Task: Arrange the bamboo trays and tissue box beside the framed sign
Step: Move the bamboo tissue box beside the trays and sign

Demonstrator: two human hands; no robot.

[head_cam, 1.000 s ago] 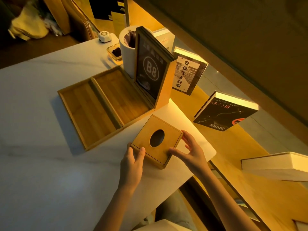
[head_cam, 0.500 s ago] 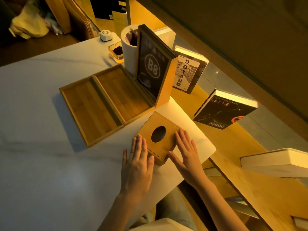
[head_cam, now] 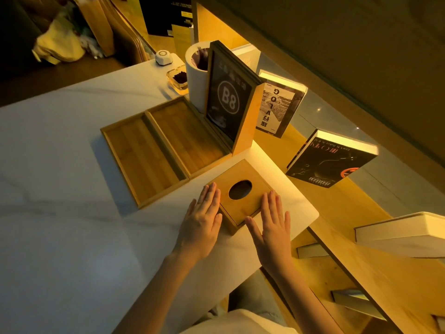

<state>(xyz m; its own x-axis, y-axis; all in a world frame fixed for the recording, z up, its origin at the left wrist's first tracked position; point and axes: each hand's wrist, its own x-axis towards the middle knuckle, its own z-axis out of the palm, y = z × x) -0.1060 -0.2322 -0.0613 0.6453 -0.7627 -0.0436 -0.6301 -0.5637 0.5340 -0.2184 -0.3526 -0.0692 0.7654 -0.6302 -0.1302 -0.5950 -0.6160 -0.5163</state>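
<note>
Two shallow bamboo trays lie side by side on the white table: the left tray (head_cam: 142,157) and the right tray (head_cam: 185,138), whose far edge meets the framed sign (head_cam: 227,102) marked B8. The square bamboo tissue box (head_cam: 243,175), with an oval hole in its lid, sits just in front of the sign and touches the right tray's corner. My left hand (head_cam: 202,220) lies flat against the box's left side, fingers straight. My right hand (head_cam: 273,221) rests flat on the box's near right corner. Neither hand grips anything.
A white cylinder pot (head_cam: 196,75), a glass ashtray (head_cam: 179,78) and a small white puck (head_cam: 163,57) stand behind the sign. The table's rounded corner (head_cam: 310,213) is just right of the box. Books (head_cam: 332,157) lean on the wooden shelf to the right.
The tissue box has slid away from me toward the sign and trays. Both hands went from holding its sides to lying flat with straight fingers.
</note>
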